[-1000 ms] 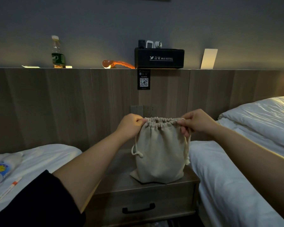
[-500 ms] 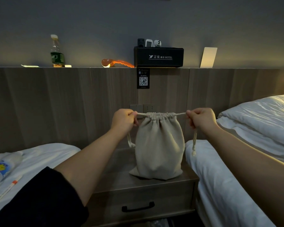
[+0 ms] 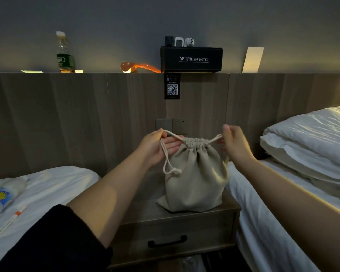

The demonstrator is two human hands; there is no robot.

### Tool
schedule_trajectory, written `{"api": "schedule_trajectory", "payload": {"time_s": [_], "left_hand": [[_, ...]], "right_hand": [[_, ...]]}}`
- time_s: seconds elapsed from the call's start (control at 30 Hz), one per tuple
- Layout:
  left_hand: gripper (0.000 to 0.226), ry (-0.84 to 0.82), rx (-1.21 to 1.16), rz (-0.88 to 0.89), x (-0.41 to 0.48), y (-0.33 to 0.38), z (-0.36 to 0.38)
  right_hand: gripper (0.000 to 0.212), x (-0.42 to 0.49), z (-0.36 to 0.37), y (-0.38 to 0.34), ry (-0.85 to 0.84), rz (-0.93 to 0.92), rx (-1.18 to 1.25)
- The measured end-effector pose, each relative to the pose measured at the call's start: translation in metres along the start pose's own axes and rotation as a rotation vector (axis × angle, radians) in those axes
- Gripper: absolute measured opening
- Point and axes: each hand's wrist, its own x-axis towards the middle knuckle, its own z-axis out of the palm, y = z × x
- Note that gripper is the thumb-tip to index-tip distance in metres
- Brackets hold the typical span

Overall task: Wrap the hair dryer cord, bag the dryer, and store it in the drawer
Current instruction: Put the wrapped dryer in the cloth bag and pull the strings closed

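A beige drawstring bag (image 3: 194, 179) stands upright on the wooden nightstand (image 3: 141, 213), its mouth gathered tight. The hair dryer is hidden inside it. My left hand (image 3: 157, 148) pinches the left drawstring (image 3: 166, 163) between thumb and fingers, the other fingers lying straight toward the bag's neck. The cord's knotted loop hangs down the bag's left side. My right hand (image 3: 234, 144), slightly blurred, pinches the right drawstring just beside the gathered mouth. The drawer (image 3: 167, 241) below, with a black handle, is closed.
White beds flank the nightstand (image 3: 47, 189) (image 3: 283, 203); a bottle (image 3: 6, 193) and a pen (image 3: 8, 222) lie on the left one. The ledge above the headboard holds a bottle (image 3: 64, 54), an orange object (image 3: 139, 67), a black hotel box (image 3: 190, 58) and a card (image 3: 252, 59).
The bag's mouth went from wide to cinched as both hands pulled the cords outward. Now the hands sit closer to the bag, the left fingers have uncurled, and the cords are less taut.
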Motion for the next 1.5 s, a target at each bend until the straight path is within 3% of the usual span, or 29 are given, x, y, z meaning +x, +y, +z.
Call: {"api": "schedule_trajectory", "payload": {"time_s": [0.13, 0.3, 0.4, 0.47, 0.5, 0.53, 0.6, 0.67, 0.8, 0.97, 1.03, 1.13, 1.2, 1.3, 1.37, 1.43, 1.5], "left_hand": [[0.043, -0.018, 0.020, -0.044, 0.001, -0.007, 0.011], [0.037, 0.008, 0.066, -0.116, -0.001, -0.013, 0.005], [0.019, 0.135, 0.625, -0.087, 0.005, -0.024, -0.014], [0.014, 0.198, 0.989, 0.141, 0.010, -0.032, -0.024], [0.014, 0.150, 1.026, 0.253, 0.009, -0.036, -0.026], [0.016, 0.056, 0.993, 0.303, 0.005, -0.040, -0.025], [0.027, -0.129, 0.916, 0.239, -0.006, -0.049, -0.018], [0.032, -0.176, 1.000, 0.202, -0.012, -0.060, -0.015], [0.024, 0.048, 0.952, 0.325, -0.001, -0.078, -0.012], [0.031, 0.195, 0.624, 0.094, 0.008, -0.088, -0.007], [0.030, 0.217, 0.555, -0.001, 0.014, -0.089, -0.008], [0.031, 0.205, 0.478, -0.115, 0.019, -0.086, -0.007], [0.025, 0.179, 0.444, -0.228, 0.021, -0.086, -0.008], [0.024, 0.098, 0.496, -0.393, 0.016, -0.082, -0.009], [0.033, 0.125, 0.769, -0.282, 0.022, -0.083, -0.016], [0.057, 0.188, 1.106, 0.027, 0.023, -0.084, -0.023], [0.051, 0.059, 1.077, 0.307, 0.016, -0.084, -0.027]], "right_hand": [[0.052, -0.036, 0.008, 0.005, -0.384, -0.059, -0.126], [0.018, -0.049, 0.010, 0.020, -0.451, -0.033, -0.151], [0.015, -0.048, 0.010, 0.024, -0.434, 0.040, -0.088], [0.013, -0.045, 0.011, 0.025, -0.419, 0.075, -0.033], [0.014, -0.044, 0.011, 0.024, -0.412, 0.094, -0.010], [0.015, -0.043, 0.010, 0.024, -0.411, 0.114, 0.006], [0.020, -0.042, 0.011, 0.023, -0.414, 0.159, 0.040], [0.026, -0.040, 0.012, 0.023, -0.420, 0.203, 0.087], [0.032, -0.038, 0.016, 0.026, -0.367, 0.215, 0.021], [0.058, -0.037, 0.013, 0.030, -0.148, -0.138, -0.259], [0.073, -0.046, 0.004, 0.030, -0.285, -0.306, -0.355], [0.106, -0.065, -0.002, 0.040, -0.581, -0.425, -0.777], [0.115, -0.071, 0.000, 0.050, -0.634, -0.473, -0.970], [0.108, -0.063, 0.004, 0.055, -0.610, -0.432, -0.935], [0.097, -0.055, 0.008, 0.055, -0.629, -0.389, -0.906], [0.082, -0.048, 0.011, 0.056, -0.613, -0.350, -0.876], [0.065, -0.045, 0.013, 0.057, -0.579, -0.324, -0.858]]}}
